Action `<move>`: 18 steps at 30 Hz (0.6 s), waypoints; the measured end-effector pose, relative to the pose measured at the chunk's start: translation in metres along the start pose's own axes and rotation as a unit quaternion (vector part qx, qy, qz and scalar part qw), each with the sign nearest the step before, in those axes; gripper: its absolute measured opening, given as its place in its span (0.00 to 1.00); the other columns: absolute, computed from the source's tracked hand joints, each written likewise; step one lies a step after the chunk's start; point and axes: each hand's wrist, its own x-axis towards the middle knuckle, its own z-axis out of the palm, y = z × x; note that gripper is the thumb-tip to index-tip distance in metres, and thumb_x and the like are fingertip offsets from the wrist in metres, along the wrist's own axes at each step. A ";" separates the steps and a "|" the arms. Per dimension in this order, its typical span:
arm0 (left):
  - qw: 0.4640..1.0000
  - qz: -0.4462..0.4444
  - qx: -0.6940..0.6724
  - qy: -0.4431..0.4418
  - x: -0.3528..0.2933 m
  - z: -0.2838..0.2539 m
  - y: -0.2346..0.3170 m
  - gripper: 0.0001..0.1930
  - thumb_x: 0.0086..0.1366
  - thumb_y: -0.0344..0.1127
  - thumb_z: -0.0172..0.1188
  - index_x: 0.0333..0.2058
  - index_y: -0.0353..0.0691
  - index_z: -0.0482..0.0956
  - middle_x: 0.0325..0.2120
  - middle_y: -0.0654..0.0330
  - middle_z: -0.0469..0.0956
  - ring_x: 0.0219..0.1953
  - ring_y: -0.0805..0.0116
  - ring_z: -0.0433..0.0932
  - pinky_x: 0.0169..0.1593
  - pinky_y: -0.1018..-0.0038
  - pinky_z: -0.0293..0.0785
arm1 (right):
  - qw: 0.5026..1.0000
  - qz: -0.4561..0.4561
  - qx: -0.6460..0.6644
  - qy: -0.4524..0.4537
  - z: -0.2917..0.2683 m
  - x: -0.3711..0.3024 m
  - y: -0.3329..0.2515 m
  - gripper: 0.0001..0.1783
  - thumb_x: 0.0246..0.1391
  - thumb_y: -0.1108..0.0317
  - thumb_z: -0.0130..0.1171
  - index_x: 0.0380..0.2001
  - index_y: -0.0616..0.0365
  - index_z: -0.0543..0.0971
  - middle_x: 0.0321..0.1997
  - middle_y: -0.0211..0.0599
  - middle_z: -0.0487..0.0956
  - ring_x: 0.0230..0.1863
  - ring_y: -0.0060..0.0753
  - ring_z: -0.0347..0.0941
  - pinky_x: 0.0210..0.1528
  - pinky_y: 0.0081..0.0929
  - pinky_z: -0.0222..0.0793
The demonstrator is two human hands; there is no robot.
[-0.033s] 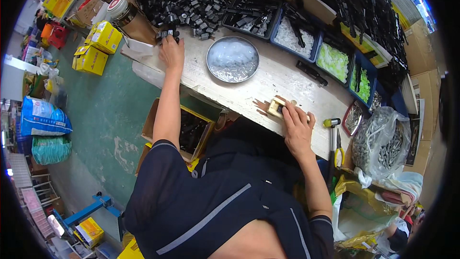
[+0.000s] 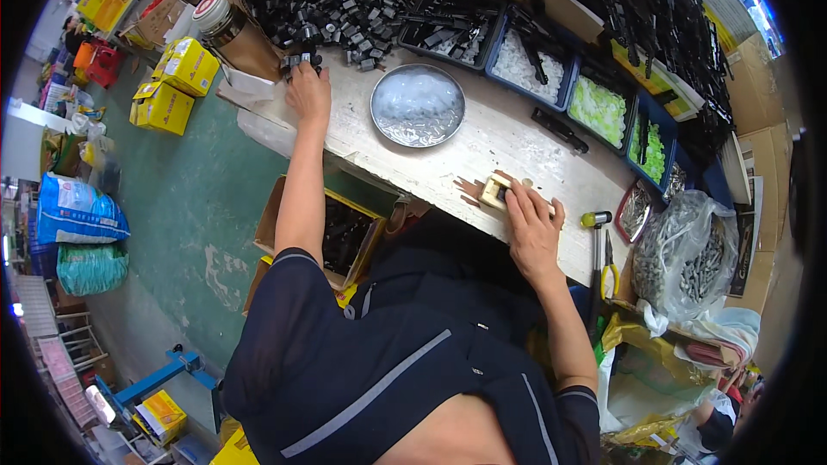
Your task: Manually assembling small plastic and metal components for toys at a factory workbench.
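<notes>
My left hand (image 2: 308, 93) reaches to the near left edge of a pile of small black parts (image 2: 353, 13). Its fingers are curled on a small black part (image 2: 301, 60), partly hidden by the fingertips. At the front of the workbench (image 2: 370, 142), my right hand (image 2: 534, 228) grips a small cream-coloured block (image 2: 495, 192) with a dark recess, and its fingers cover the block's right side. Brown marks show on the wood beside the block. Between my hands stands a round metal dish (image 2: 419, 133) of small clear pieces.
Blue bins (image 2: 564, 108) of black, white and green parts line the back. A lidded jar (image 2: 215, 17) stands at left. To the right are a hammer (image 2: 596, 241), yellow-handled pliers (image 2: 610, 280) and a clear bag (image 2: 689, 258) of metal parts. An open carton (image 2: 375, 245) sits below the bench.
</notes>
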 end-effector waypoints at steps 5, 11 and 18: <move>0.999 0.015 0.036 -0.014 0.001 0.004 -0.003 0.13 0.52 0.38 0.60 0.32 0.35 0.74 0.34 0.51 0.73 0.37 0.48 0.74 0.35 0.53 0.70 | 0.999 -0.025 -0.022 -0.023 0.013 0.004 -0.006 0.25 0.47 0.74 0.45 0.53 0.55 0.65 0.63 0.28 0.59 0.64 0.27 0.52 0.64 0.48 0.34; 0.995 0.100 0.012 -0.024 -0.017 -0.014 -0.007 0.12 0.53 0.38 0.56 0.27 0.32 0.75 0.31 0.50 0.74 0.32 0.49 0.75 0.35 0.54 0.71 | 0.999 -0.026 -0.020 -0.018 0.016 0.003 -0.005 0.26 0.46 0.75 0.45 0.53 0.54 0.65 0.64 0.28 0.58 0.64 0.26 0.52 0.64 0.47 0.35; 0.987 0.113 -0.025 -0.112 -0.036 -0.041 -0.008 0.10 0.53 0.39 0.52 0.27 0.41 0.79 0.25 0.50 0.77 0.30 0.50 0.76 0.34 0.61 0.71 | 1.000 -0.021 -0.005 -0.009 0.016 0.002 -0.004 0.26 0.45 0.76 0.46 0.53 0.55 0.65 0.63 0.28 0.58 0.64 0.27 0.52 0.64 0.47 0.36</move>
